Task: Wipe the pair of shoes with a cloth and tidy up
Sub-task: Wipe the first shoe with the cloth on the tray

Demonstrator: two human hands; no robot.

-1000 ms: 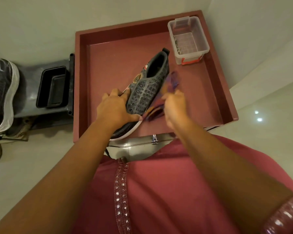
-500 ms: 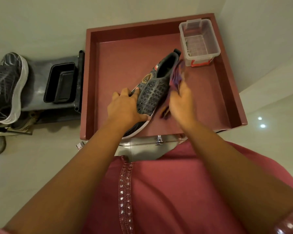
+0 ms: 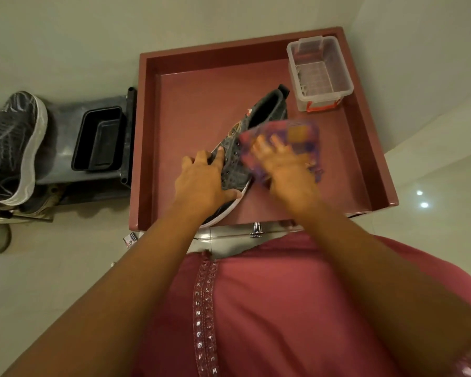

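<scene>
A grey textured shoe (image 3: 259, 118) with a white sole lies tilted on the red tray (image 3: 191, 104), heel toward the far right. My left hand (image 3: 201, 180) grips its toe end, thumb along the sole. My right hand (image 3: 283, 164) presses a purple and orange patterned cloth (image 3: 297, 134) flat against the shoe's right side; the cloth is blurred and covers part of the upper. A second grey shoe (image 3: 14, 142) with a white sole rests off to the far left, outside the tray.
A clear plastic box (image 3: 320, 72) with a red latch stands in the tray's far right corner. A black container (image 3: 99, 140) sits on a grey stand left of the tray. A metal knob (image 3: 256, 229) shows below the tray's near edge.
The cloth, bunched at the shoe's side before, now lies spread over the shoe's upper under my right hand. My left hand keeps its grip on the toe.
</scene>
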